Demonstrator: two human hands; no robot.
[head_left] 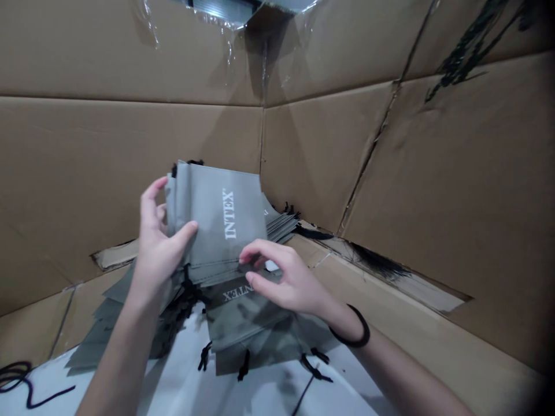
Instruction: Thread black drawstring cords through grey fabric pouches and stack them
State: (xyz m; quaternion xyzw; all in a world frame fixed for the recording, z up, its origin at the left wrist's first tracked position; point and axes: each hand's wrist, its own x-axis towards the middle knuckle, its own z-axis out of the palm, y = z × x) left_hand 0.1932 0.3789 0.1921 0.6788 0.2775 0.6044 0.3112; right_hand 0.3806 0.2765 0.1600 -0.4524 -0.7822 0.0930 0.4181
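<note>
My left hand [160,231] grips a thin stack of grey drawstring bags [217,214] by its left edge, thumb on the front and fingers behind. The top bag faces me with white INTEX lettering turned sideways. At the lower right corner of this stack is my right hand [281,271], its fingers bent and thumb apart; whether the fingertips touch the bags is hard to tell. Below it lie fanned-out grey bags [255,332] with black cords. More bags are piled behind my left forearm [125,346], partly hidden by it.
Tall cardboard walls [130,138] meet in a corner ahead of me. Another stack of bags [282,224] rests by that corner. A white surface [182,381] lies below, with a loose black cord [28,384] at left. Slots with dark marks [381,263] run along the right wall's base.
</note>
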